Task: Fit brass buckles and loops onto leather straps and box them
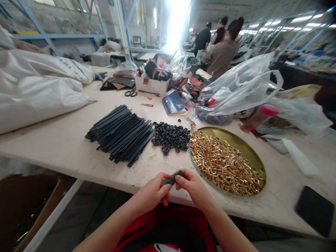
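Ring heap: seen from the head view, many small black rings [172, 136] lie loose on the pale table [65, 148], just right of the strips; judging by their closed shape, these count as the done part.
Strip pile: a thick stack of flat black strips [120, 134] lies left of the rings, roughly lined up but with uneven ends; they look unworked, so plenty seems left.
Gold tray: the round tray [237, 135] holds a broad layer of small shiny gold pieces [225, 162], with bare metal showing along its far side; whether any have been used cannot be told.
Piece in hand: one short dark piece [173, 179] sits between the two hands, over the table's near edge, and seems to be mid-work.
Left hand: the left hand [155, 189] pinches its left end between thumb and fingers.
Right hand: the right hand [193, 186] grips its right end, thumb on top.
Look of the piece: black to dark grey, matt, narrow and slanted, its right end higher; fingers cover much of it, so whether it is folded or joined is unclear.
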Available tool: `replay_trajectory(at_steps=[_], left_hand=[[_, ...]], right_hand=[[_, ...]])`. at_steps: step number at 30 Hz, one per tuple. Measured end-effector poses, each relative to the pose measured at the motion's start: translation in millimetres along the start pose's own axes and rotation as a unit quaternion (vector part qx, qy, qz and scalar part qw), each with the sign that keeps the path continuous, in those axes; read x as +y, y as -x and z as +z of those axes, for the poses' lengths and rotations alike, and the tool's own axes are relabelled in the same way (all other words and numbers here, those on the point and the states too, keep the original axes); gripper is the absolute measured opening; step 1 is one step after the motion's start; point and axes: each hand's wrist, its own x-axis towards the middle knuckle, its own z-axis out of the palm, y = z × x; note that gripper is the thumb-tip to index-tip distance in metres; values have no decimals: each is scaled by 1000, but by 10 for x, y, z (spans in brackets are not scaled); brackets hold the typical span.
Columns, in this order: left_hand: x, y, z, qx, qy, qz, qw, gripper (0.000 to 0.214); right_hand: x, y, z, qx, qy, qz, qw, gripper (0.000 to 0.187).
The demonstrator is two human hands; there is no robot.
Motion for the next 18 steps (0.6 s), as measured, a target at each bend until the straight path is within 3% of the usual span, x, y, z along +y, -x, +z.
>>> replay_trajectory(at_steps=[2,5,8,9,10,12,13,14,15,18], left_hand=[[-16,-8,-4,-23,29,-15,999,41],[-30,-68,-28,26,16,19,999,45],[-10,-158,-77,75,-11,46,996,39],[2,-189,-93,87,-21,39,995,37],[13,-220,-105,99,-30,28,994,34],[33,-280,-112,115,-41,3,992,31],[40,-308,-109,118,-41,-5,992,30],[45,-333,-102,118,-39,-7,992,29],[48,-355,-95,118,-38,-6,992,29],[45,-396,-81,114,-46,1,992,28]], right_hand=[[39,-4,37,-3,3,-1,1000,25],[89,-56,19,-24,22,-12,999,27],[-23,-190,-230,22,185,-67,980,25],[-99,-258,-361,68,285,-92,952,23],[-183,-335,-501,126,411,-111,896,21],[-335,-503,-761,190,644,-89,736,19],[-386,-584,-863,197,710,-62,673,19],[-417,-655,-940,196,749,-40,632,18],[-427,-714,-992,191,766,-23,613,17],[-390,-807,-1045,170,769,-13,617,18]])
